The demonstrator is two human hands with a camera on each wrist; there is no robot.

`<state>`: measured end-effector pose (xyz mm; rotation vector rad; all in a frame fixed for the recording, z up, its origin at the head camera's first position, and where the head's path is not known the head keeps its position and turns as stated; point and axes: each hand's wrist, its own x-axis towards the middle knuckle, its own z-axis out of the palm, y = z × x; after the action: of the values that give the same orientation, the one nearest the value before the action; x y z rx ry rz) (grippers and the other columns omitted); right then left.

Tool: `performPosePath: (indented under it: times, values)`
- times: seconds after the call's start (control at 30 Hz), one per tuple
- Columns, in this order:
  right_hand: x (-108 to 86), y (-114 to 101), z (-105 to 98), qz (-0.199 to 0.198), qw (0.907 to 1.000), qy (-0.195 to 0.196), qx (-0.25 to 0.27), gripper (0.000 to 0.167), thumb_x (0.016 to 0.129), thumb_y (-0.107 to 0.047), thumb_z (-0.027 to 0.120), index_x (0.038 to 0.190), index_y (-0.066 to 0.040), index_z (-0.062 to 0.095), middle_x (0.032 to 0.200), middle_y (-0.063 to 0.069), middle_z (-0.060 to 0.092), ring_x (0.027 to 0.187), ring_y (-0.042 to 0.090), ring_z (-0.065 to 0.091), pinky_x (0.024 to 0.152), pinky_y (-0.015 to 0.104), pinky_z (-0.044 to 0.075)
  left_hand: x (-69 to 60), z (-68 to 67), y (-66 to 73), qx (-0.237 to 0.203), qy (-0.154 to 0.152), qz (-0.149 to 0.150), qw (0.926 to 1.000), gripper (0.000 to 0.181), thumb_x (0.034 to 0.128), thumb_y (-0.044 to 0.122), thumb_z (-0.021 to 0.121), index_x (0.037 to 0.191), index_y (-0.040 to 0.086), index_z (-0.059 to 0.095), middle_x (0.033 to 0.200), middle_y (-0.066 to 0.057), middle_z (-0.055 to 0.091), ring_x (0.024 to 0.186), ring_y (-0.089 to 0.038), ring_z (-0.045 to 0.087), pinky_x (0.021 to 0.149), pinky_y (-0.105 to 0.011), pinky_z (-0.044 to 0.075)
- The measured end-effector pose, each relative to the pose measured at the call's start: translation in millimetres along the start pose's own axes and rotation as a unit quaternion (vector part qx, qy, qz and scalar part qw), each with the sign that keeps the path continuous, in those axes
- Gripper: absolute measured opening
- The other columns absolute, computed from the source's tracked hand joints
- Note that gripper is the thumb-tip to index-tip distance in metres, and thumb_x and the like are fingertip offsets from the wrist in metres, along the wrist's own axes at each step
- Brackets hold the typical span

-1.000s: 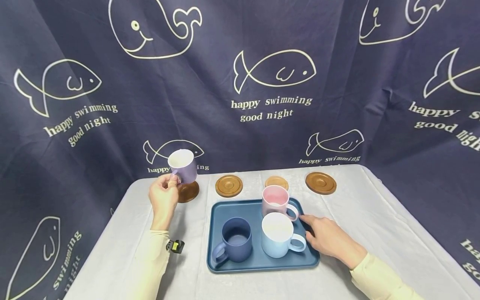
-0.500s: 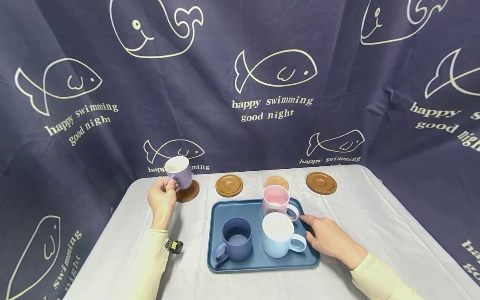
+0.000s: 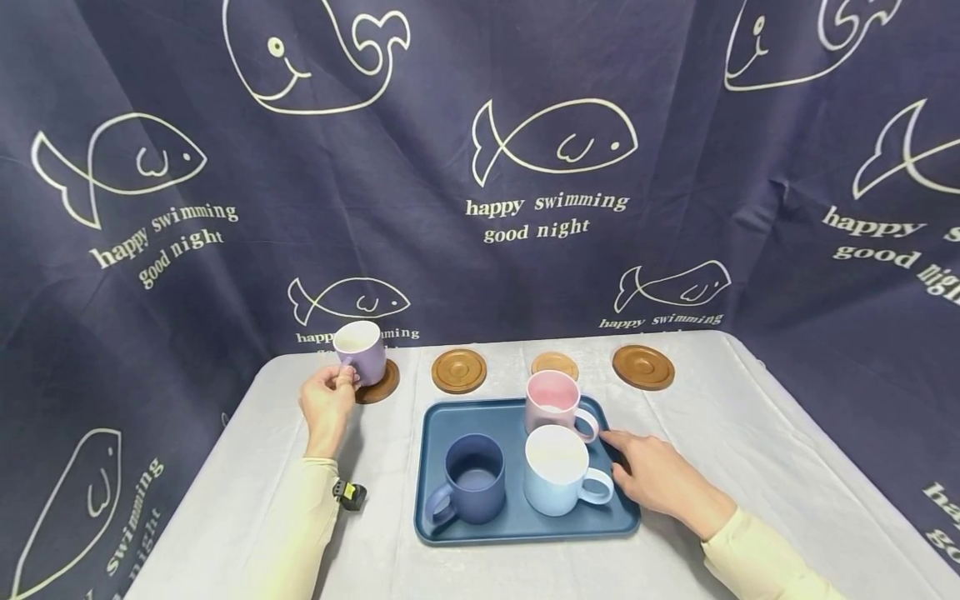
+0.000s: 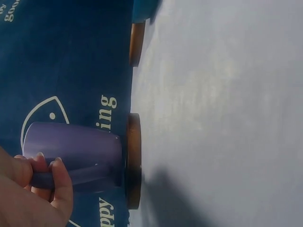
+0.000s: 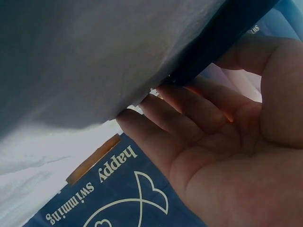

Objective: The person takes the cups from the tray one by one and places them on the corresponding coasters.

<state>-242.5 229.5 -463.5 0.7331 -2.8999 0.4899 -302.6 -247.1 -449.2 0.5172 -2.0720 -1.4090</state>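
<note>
My left hand [image 3: 327,408] pinches the handle of a purple mug [image 3: 365,360], white inside. In the left wrist view, the mug [image 4: 71,142] is upright, with a narrow gap between its base and a dark wooden coaster [image 4: 134,161]. My right hand [image 3: 660,479] rests at the right edge of a blue tray [image 3: 468,418]. Seen from the right wrist, its extended fingers [image 5: 189,106] touch the tablecloth and tray edge, the thumb lying near the rim. A navy mug [image 3: 476,483], a light blue mug [image 3: 555,475] and a pink mug [image 3: 547,408] stand on the tray.
Along the back of the white-clothed table lie a round wooden coaster [image 3: 459,372], a paler, smaller coaster [image 3: 555,364] partly behind the pink mug, and a brown coaster [image 3: 643,367] at right. A dark blue curtain [image 3: 525,275] with fish drawings hangs behind and around the table.
The purple mug has come down in my left hand toward the left coaster and now stands more upright. My right hand and the tray have stayed in place.
</note>
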Motion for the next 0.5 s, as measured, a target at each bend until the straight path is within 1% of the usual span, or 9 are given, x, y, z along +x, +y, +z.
performPosePath:
  times: [0.13,0.3,0.5]
  values:
    - [-0.5,0.6,0.4,0.004,1.0000,-0.003,0.001,0.046,0.087,-0.010,0.072,0.131,0.003,0.067,0.127,0.020,0.071,0.116,0.040,0.069,0.098,0.055,0.055,-0.4,2.6,-3.4,-0.001,0.000,-0.004,1.0000,0.017,0.0999,0.014,0.067,0.097,0.000,0.076,0.089,-0.013,0.077,0.067,0.000,0.062,0.064,-0.010,0.047]
    - [-0.6,0.5,0.7,0.007,0.9999,-0.009,0.002,0.046,0.088,-0.010,0.071,0.132,0.004,0.066,0.127,0.020,0.071,0.117,0.040,0.068,0.098,0.055,0.054,-1.6,4.1,-5.9,0.010,0.001,-0.006,0.9999,0.017,0.0999,0.015,0.067,0.097,0.001,0.075,0.089,-0.013,0.077,0.067,0.000,0.061,0.065,-0.011,0.045]
    - [-0.7,0.5,0.9,0.000,1.0000,0.003,-0.002,0.045,0.088,-0.010,0.072,0.131,0.003,0.067,0.126,0.019,0.071,0.114,0.040,0.069,0.097,0.055,0.055,-1.7,6.2,-4.4,0.003,-0.001,-0.006,1.0000,0.017,0.1001,0.014,0.067,0.098,0.000,0.076,0.091,-0.015,0.078,0.069,-0.003,0.065,0.064,-0.008,0.047]
